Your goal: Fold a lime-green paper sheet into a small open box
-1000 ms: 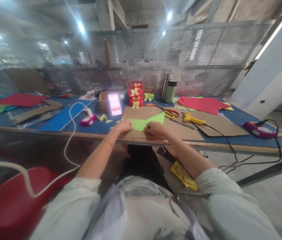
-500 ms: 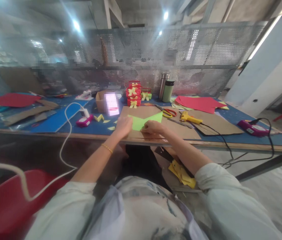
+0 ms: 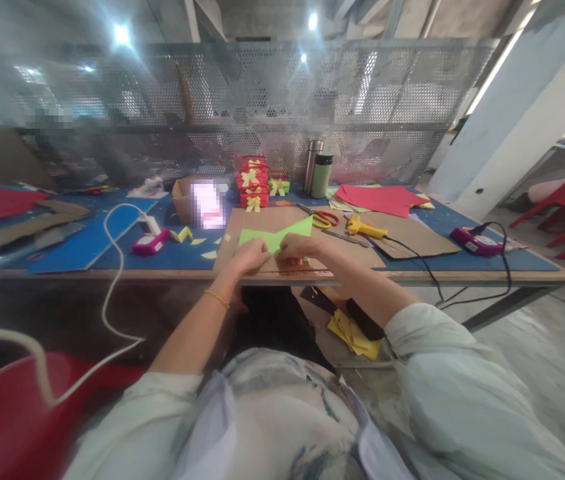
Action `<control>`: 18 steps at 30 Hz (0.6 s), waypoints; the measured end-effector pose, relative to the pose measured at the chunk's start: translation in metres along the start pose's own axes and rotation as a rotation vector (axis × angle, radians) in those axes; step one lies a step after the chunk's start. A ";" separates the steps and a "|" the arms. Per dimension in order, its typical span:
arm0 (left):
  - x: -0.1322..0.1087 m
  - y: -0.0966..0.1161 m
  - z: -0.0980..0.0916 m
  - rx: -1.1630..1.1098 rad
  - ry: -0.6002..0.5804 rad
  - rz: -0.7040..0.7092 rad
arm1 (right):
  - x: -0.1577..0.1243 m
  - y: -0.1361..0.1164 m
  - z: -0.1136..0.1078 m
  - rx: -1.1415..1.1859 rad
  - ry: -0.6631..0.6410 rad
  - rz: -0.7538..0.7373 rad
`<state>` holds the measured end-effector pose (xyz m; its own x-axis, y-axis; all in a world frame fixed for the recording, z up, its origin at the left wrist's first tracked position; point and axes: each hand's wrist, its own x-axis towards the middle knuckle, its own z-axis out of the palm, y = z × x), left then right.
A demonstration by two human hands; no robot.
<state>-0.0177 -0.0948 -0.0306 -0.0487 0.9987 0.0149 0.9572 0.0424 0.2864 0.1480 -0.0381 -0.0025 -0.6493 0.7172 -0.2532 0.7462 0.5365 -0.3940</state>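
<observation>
A folded sheet of bright green paper [image 3: 292,233] lies over a brown cardboard sheet [image 3: 229,230] at the table's front edge. My left hand [image 3: 252,256] has its fingers curled at the paper's near left edge. Close beside it, my right hand [image 3: 299,247] is closed on the paper's near side, fingers bent under. My fingertips are partly hidden behind the knuckles. Right of the paper lie scissors [image 3: 325,220] with red and yellow handles, a thin dark blade-like tool [image 3: 347,237] and a yellow glue gun [image 3: 366,227].
Small red boxes [image 3: 253,187] with yellow bows are stacked behind the paper, near a green bottle [image 3: 321,177]. A lit phone [image 3: 207,203] leans on a cardboard box [image 3: 181,200]. Purple power blocks [image 3: 150,242] sit at both sides, with cords hanging over the edge. Red paper [image 3: 379,199] lies back right.
My left hand has slid right along the paper's near edge, closer to my right hand. The view has turned slightly right, so the table's things appear shifted left.
</observation>
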 end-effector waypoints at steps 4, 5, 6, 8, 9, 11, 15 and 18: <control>-0.001 0.004 -0.001 0.010 0.007 -0.009 | -0.011 0.014 -0.003 0.006 -0.014 0.004; -0.001 0.005 -0.001 0.008 0.007 -0.015 | -0.015 0.019 -0.004 0.003 -0.018 0.003; -0.002 0.006 -0.002 0.005 0.004 -0.018 | -0.019 0.023 -0.005 0.000 -0.021 0.010; -0.004 0.007 -0.004 0.004 -0.003 -0.026 | -0.027 0.031 -0.007 0.000 -0.017 0.039; -0.004 0.008 -0.005 0.002 -0.006 -0.029 | -0.031 0.035 -0.008 0.005 -0.016 0.058; -0.006 0.008 -0.006 -0.009 -0.009 -0.032 | -0.038 0.041 -0.009 0.026 -0.021 0.091; -0.006 0.008 -0.007 -0.037 -0.018 -0.039 | -0.049 0.052 -0.009 0.086 -0.044 0.139; -0.006 0.008 -0.006 -0.044 -0.018 -0.050 | -0.053 0.061 -0.009 0.129 -0.046 0.154</control>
<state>-0.0113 -0.1001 -0.0224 -0.0902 0.9958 -0.0179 0.9401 0.0911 0.3286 0.2294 -0.0398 -0.0048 -0.5369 0.7640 -0.3578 0.8142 0.3581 -0.4570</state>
